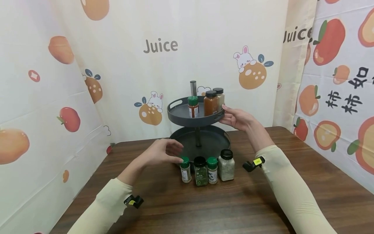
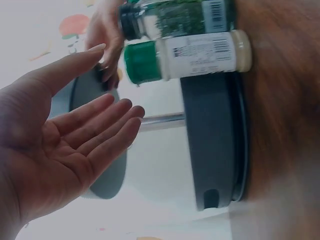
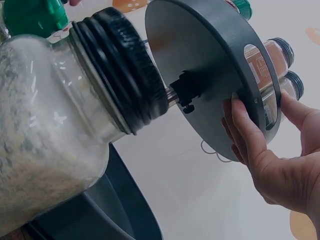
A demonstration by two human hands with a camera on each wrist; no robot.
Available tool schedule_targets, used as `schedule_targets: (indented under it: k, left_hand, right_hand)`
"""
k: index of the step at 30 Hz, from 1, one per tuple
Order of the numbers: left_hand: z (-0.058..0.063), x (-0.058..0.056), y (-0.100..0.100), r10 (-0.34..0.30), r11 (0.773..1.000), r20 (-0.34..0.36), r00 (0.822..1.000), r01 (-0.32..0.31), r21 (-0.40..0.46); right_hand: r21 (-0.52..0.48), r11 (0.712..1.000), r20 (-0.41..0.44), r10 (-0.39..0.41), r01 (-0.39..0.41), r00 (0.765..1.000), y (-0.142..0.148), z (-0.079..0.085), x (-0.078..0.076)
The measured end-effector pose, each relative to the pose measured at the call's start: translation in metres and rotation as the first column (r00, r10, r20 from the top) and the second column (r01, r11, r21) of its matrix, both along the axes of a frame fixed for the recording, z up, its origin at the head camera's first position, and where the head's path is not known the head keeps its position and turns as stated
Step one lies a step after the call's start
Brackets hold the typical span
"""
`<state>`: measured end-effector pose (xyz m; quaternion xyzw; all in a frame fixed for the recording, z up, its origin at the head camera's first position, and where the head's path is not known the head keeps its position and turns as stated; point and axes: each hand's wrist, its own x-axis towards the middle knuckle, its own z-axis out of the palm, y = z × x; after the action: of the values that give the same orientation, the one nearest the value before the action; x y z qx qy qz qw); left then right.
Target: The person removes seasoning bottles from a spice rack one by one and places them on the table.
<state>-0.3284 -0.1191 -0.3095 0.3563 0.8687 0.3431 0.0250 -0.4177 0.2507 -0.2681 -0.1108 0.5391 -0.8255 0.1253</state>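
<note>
A dark grey two-tier turntable rack stands on the table, with an upper tray [image 1: 184, 121] and a lower tray [image 1: 213, 139]. My right hand [image 1: 237, 119] grips the upper tray's right rim, thumb at the top edge and fingers against the outer side and underside in the right wrist view. My left hand [image 1: 162, 152] hangs with fingers loosely extended and nothing in them, close by a small green-capped spice jar [image 1: 186, 175]. On the upper tray are a green-capped red spice jar [image 1: 193, 107], an orange-brown jar [image 1: 210, 104] and a pale jar [image 1: 221, 97], both black-capped.
In front of the lower tray, a black-capped jar of green herbs [image 1: 201, 177], another green-capped jar [image 1: 212, 175] and a larger black-capped pale jar [image 1: 226, 169] stand on the brown wooden table [image 1: 175, 208]. A metal post [image 1: 193, 87] rises through the rack. Printed curtains surround the table.
</note>
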Motion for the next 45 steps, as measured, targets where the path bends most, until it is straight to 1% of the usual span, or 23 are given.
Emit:
schedule_targets:
  k: [3, 6, 11, 16, 21, 22, 26, 28, 29, 32, 35, 39, 45]
  left_hand:
    - [0.005, 0.001, -0.003, 0.008, 1.000, -0.004, 1.000, -0.008, 0.009]
    - [0.008, 0.001, -0.004, 0.030, 0.999, -0.008, 1.000, -0.030, 0.018]
    - [0.019, 0.001, 0.002, 0.064, 0.995, -0.035, 0.997, -0.061, 0.083]
    - [0.032, 0.000, 0.008, 0.075, 0.986, -0.059, 0.995, -0.066, 0.151]
    - [0.050, -0.002, 0.014, 0.100, 0.970, -0.076, 0.992, -0.081, 0.229]
    - [0.056, 0.002, 0.016, 0.107, 0.966, -0.073, 0.992, -0.087, 0.244]
    - [0.070, 0.000, 0.024, 0.128, 0.946, -0.071, 0.989, -0.101, 0.308]
    - [0.077, -0.001, 0.026, 0.152, 0.932, -0.072, 0.986, -0.118, 0.342]
    - [0.077, -0.006, 0.026, 0.163, 0.924, -0.077, 0.984, -0.125, 0.360]
    - [0.084, -0.009, 0.028, 0.194, 0.898, -0.077, 0.978, -0.146, 0.414]
    - [0.087, -0.013, 0.032, 0.203, 0.883, -0.072, 0.977, -0.151, 0.445]
    - [0.086, -0.016, 0.035, 0.181, 0.883, -0.068, 0.981, -0.131, 0.450]
    - [0.084, -0.018, 0.032, 0.172, 0.870, -0.073, 0.982, -0.116, 0.480]
  right_hand:
    - [-0.001, 1.000, -0.005, 0.008, -0.008, 1.000, -0.001, 0.001, 0.000]
    - [0.002, 1.000, -0.003, 0.008, -0.008, 1.000, -0.002, 0.002, 0.000]
    - [0.002, 1.000, 0.011, 0.003, -0.003, 1.000, -0.001, 0.002, -0.001]
    - [0.000, 1.000, 0.024, -0.005, 0.005, 1.000, -0.001, 0.001, -0.001]
    - [0.008, 1.000, 0.022, -0.003, 0.003, 1.000, -0.001, 0.000, 0.000]
    - [0.010, 1.000, 0.022, -0.002, 0.001, 1.000, -0.001, 0.000, 0.000]
    - [0.014, 1.000, 0.022, -0.011, 0.011, 1.000, 0.001, 0.000, 0.001]
    - [0.015, 1.000, 0.021, -0.013, 0.012, 1.000, 0.001, 0.000, 0.001]
    - [0.015, 1.000, 0.021, -0.011, 0.011, 1.000, 0.000, 0.001, 0.001]
    - [0.016, 1.000, 0.015, -0.002, 0.002, 1.000, 0.000, 0.002, 0.001]
    - [0.014, 1.000, 0.014, -0.003, 0.003, 1.000, 0.000, 0.002, 0.000]
    - [0.009, 1.000, 0.013, -0.010, 0.010, 1.000, 0.000, 0.001, 0.000]
    - [-0.003, 1.000, 0.002, 0.007, -0.007, 1.000, 0.001, -0.002, -0.002]
